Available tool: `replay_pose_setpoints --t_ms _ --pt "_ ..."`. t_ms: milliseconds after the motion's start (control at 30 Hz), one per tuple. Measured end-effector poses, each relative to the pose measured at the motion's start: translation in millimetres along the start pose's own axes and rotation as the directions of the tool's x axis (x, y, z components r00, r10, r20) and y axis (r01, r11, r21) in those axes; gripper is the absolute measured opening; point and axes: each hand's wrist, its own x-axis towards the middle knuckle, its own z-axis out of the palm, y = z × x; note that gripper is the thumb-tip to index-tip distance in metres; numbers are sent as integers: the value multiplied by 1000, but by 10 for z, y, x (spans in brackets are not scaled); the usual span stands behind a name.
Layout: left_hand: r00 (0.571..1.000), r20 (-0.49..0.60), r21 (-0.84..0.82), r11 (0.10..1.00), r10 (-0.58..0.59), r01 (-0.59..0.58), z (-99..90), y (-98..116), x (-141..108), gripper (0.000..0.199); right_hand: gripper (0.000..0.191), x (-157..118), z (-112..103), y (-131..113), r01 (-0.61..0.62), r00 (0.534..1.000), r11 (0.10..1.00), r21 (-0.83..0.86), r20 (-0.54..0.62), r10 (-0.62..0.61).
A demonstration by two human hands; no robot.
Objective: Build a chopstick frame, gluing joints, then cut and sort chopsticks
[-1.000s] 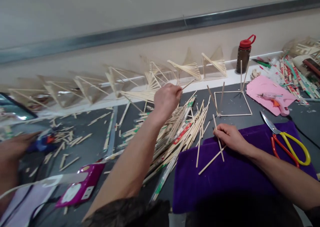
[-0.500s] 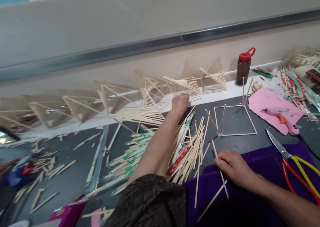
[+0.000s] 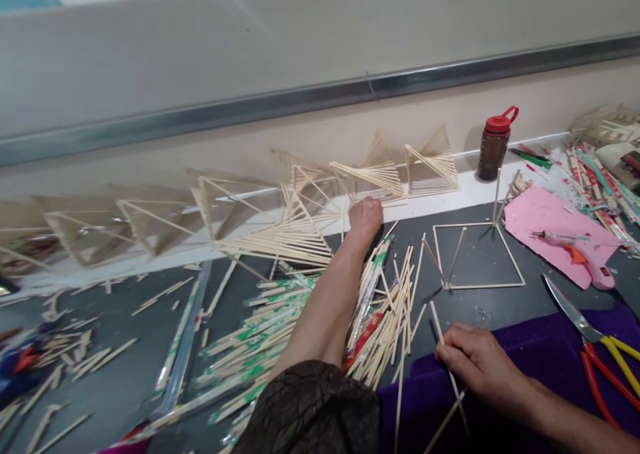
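Observation:
My left hand (image 3: 366,217) reaches across the table to the row of stick frameworks by the wall. Its fingers are curled, and whatever is in them is hidden behind the hand. Just beyond it stands a framework of fanned sticks (image 3: 373,177). My right hand (image 3: 473,355) grips a thin wooden chopstick (image 3: 436,321), tilted over the purple cloth (image 3: 530,347); another stick crosses below it. Farther back, a square stick frame (image 3: 485,285) lies on the table, with sticks rising from two of its corners.
Loose chopsticks (image 3: 400,307) and wrapped chopsticks (image 3: 270,327) lie around my left forearm. On the right are scissors (image 3: 575,311), a pink glue gun (image 3: 585,254) on pink sheet (image 3: 530,217), and a red-lidded bottle (image 3: 495,147). More frameworks (image 3: 155,224) line the wall.
The view has tilted slightly, so most things sit lower in the picture. My left hand stays by the frameworks; my right hand still holds the chopstick.

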Motion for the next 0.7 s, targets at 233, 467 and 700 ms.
replay_pose_setpoints --t_ms 233,467,700 --pt "999 -24 -17 999 -44 43 68 -18 92 42 28 -9 5 20 -3 1000 1000 -2 8 3" --pt "998 -42 -50 997 -56 54 80 -27 98 41 28 -15 17 69 -4 1000 1000 -11 14 4" --pt "997 -49 -87 995 -62 57 67 8 108 43 32 -18 26 88 0 1000 1000 -23 -5 0"
